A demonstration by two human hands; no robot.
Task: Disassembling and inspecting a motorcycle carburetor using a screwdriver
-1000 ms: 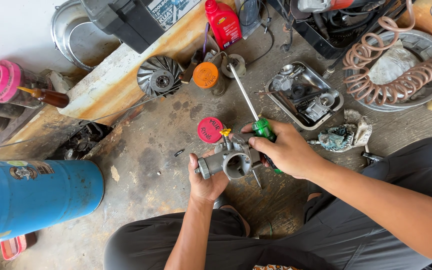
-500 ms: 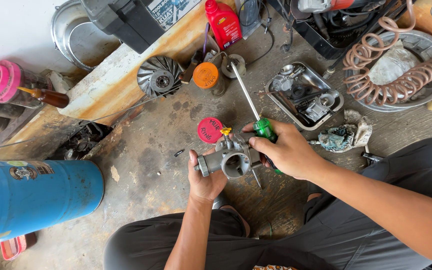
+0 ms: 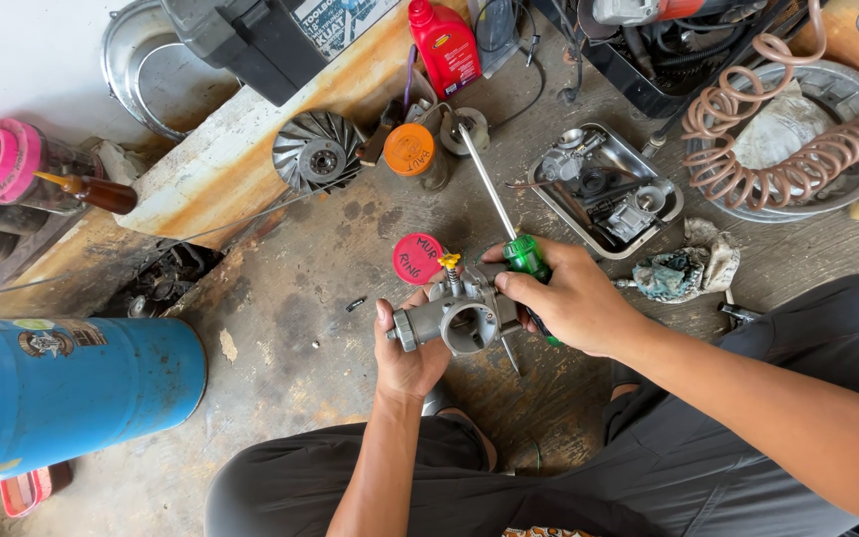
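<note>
The person sat on the floor, the left hand point(image 3: 408, 360) wrapped around a grey carburetor point(image 3: 457, 316) from below, the right hand point(image 3: 571, 300) closed on a green-handled screwdriver point(image 3: 526, 261) whose shaft pointed away past the fingers. It looked like a fitting or adjusting step on the carburetor body; the next move would seem to call for turning the tool round to bring its tip in. Just beyond the left hand lay a red lid point(image 3: 418, 259); beyond the right sat a metal tray point(image 3: 670, 204) of parts and a rag point(image 3: 676, 274), none blocking.
</note>
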